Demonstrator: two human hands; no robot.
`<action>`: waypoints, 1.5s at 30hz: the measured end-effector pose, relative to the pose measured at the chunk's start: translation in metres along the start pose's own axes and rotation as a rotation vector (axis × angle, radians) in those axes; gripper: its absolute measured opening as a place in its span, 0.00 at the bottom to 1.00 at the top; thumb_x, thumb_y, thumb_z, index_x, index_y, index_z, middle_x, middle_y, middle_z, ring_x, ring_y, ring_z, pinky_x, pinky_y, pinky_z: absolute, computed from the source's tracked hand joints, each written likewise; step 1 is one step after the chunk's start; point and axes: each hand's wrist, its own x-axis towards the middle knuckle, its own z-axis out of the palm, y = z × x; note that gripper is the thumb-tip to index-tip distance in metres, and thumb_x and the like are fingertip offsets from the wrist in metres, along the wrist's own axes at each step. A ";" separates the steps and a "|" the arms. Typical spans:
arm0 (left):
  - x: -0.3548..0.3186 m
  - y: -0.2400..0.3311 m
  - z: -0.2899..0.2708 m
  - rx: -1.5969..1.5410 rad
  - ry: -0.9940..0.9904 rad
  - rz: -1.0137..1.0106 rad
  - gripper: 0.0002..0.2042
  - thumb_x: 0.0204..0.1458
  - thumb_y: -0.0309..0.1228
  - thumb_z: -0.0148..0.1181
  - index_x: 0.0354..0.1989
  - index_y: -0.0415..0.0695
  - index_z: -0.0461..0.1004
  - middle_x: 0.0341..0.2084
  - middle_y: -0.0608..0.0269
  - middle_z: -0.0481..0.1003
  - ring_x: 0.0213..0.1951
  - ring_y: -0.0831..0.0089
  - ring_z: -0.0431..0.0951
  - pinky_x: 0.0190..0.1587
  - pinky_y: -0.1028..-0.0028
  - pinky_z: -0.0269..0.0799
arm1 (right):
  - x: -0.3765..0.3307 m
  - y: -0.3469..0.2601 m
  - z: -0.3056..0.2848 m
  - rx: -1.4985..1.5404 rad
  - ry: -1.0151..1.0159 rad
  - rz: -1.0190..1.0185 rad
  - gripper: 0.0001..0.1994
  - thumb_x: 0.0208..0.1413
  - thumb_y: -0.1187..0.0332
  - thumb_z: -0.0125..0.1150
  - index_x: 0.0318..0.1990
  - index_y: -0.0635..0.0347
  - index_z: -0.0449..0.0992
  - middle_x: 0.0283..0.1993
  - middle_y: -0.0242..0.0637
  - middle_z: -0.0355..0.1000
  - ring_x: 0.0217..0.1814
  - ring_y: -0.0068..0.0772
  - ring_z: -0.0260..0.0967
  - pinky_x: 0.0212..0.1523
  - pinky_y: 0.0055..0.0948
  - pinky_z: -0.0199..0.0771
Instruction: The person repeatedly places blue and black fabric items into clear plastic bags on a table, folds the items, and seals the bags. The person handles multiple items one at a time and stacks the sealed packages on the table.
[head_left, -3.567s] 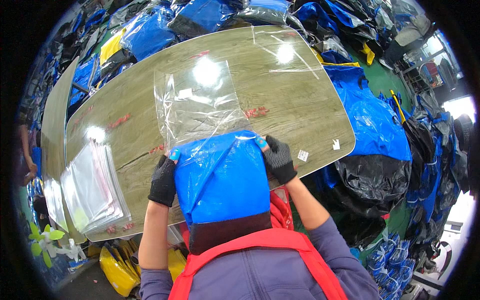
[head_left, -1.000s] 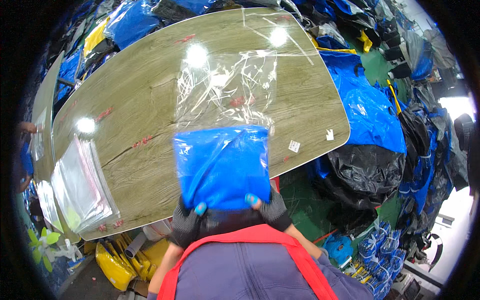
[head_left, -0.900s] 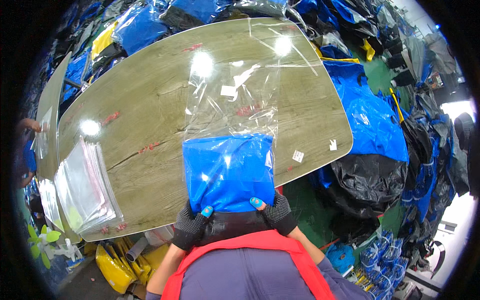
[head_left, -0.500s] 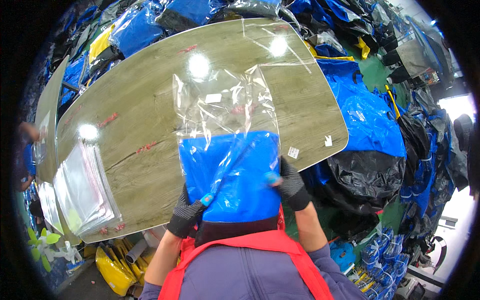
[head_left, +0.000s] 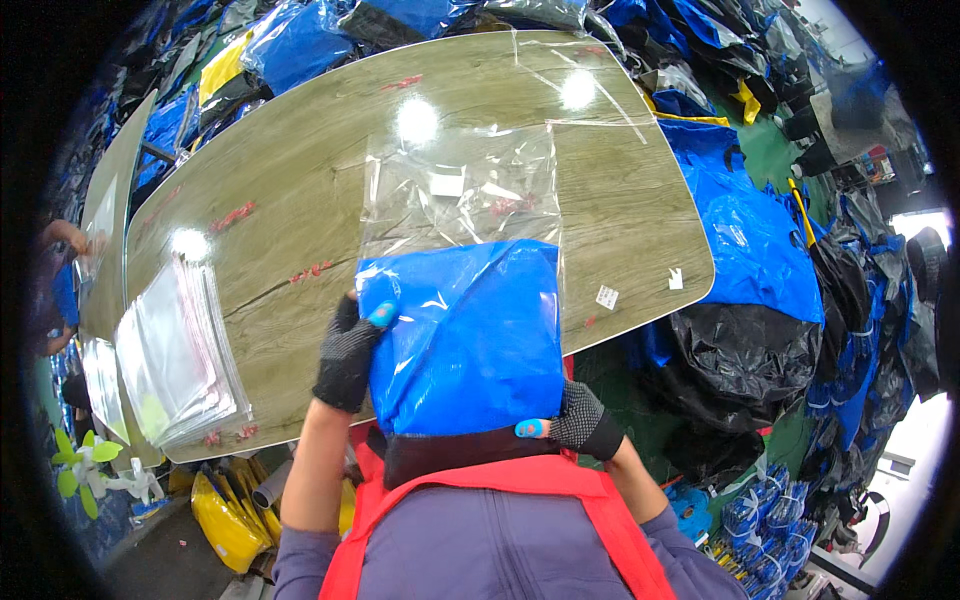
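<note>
A folded blue sheet-like article (head_left: 465,340) with a black lower part (head_left: 450,452) lies in front of me, its bottom end close against my body. Around it is a clear plastic bag (head_left: 460,190), whose unfilled far part stretches over the table. At the left side, my left hand (head_left: 350,345), in a dark dotted glove with a blue-wrapped thumb, pinches the blue article's edge. My right hand (head_left: 580,425), gloved alike, grips the lower right corner near the black part, thumb on top and other fingers hidden beneath.
The wood-patterned table (head_left: 290,350) carries a stack of clear bags (head_left: 180,360) at left and small white labels (head_left: 607,297) at right. Blue and black bags (head_left: 750,250) crowd the right side. Yellow folded pieces (head_left: 230,520) lie below. Another person's hand (head_left: 70,237) shows far left.
My left hand has moved up along the left edge. My right hand has slid down to the lower right corner. The view has shifted slightly.
</note>
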 end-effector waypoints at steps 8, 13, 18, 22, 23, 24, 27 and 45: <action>-0.046 0.010 0.000 0.025 -0.122 -0.327 0.44 0.41 0.40 0.73 0.65 0.38 0.55 0.57 0.52 0.67 0.57 0.61 0.68 0.57 0.62 0.67 | 0.008 -0.053 0.006 0.344 0.225 -0.224 0.36 0.48 0.56 0.70 0.60 0.68 0.64 0.52 0.48 0.72 0.52 0.40 0.71 0.57 0.39 0.69; -0.086 -0.018 -0.015 0.068 -0.181 -0.417 0.46 0.41 0.39 0.74 0.66 0.40 0.52 0.58 0.51 0.65 0.59 0.62 0.65 0.60 0.63 0.62 | -0.014 0.017 0.053 0.291 0.257 -0.014 0.35 0.50 0.50 0.67 0.59 0.67 0.65 0.54 0.47 0.71 0.59 0.39 0.67 0.61 0.36 0.64; -0.078 -0.009 -0.016 0.405 -0.323 -0.477 0.40 0.47 0.42 0.68 0.66 0.42 0.54 0.58 0.56 0.65 0.59 0.66 0.64 0.62 0.66 0.59 | -0.004 0.041 0.044 0.217 0.293 -0.008 0.32 0.55 0.48 0.62 0.57 0.67 0.68 0.51 0.47 0.73 0.54 0.36 0.70 0.56 0.34 0.67; -0.030 0.027 -0.017 0.232 -0.327 -0.164 0.38 0.48 0.44 0.67 0.64 0.39 0.58 0.56 0.54 0.68 0.53 0.65 0.71 0.56 0.63 0.67 | -0.010 -0.005 0.021 0.060 0.088 -0.083 0.29 0.55 0.53 0.63 0.56 0.68 0.69 0.51 0.47 0.74 0.52 0.33 0.71 0.55 0.32 0.69; -0.023 0.030 -0.012 0.137 -0.123 -0.002 0.38 0.47 0.44 0.67 0.63 0.38 0.59 0.55 0.53 0.69 0.52 0.64 0.72 0.54 0.63 0.69 | -0.009 -0.018 0.014 -0.047 -0.026 -0.143 0.29 0.55 0.54 0.64 0.56 0.68 0.68 0.51 0.47 0.74 0.52 0.33 0.71 0.55 0.32 0.69; -0.022 0.029 -0.004 0.127 -0.155 -0.142 0.39 0.45 0.43 0.69 0.63 0.38 0.58 0.55 0.52 0.69 0.52 0.63 0.71 0.55 0.63 0.68 | -0.007 -0.030 0.005 -0.083 -0.160 -0.177 0.30 0.55 0.55 0.64 0.57 0.68 0.67 0.50 0.45 0.74 0.54 0.35 0.70 0.55 0.32 0.69; -0.025 0.023 0.018 0.291 -0.203 -0.189 0.40 0.44 0.40 0.71 0.64 0.36 0.59 0.57 0.51 0.68 0.56 0.61 0.69 0.59 0.61 0.63 | 0.008 -0.045 -0.010 0.458 0.171 -0.320 0.28 0.54 0.57 0.65 0.57 0.67 0.66 0.49 0.43 0.74 0.54 0.35 0.69 0.55 0.32 0.70; 0.039 0.010 0.021 0.172 -0.169 -0.033 0.25 0.61 0.39 0.49 0.62 0.38 0.60 0.55 0.50 0.69 0.53 0.61 0.72 0.55 0.63 0.70 | 0.014 -0.011 0.009 0.257 -0.255 -0.150 0.51 0.43 0.51 0.73 0.68 0.65 0.49 0.66 0.47 0.60 0.67 0.39 0.57 0.67 0.39 0.57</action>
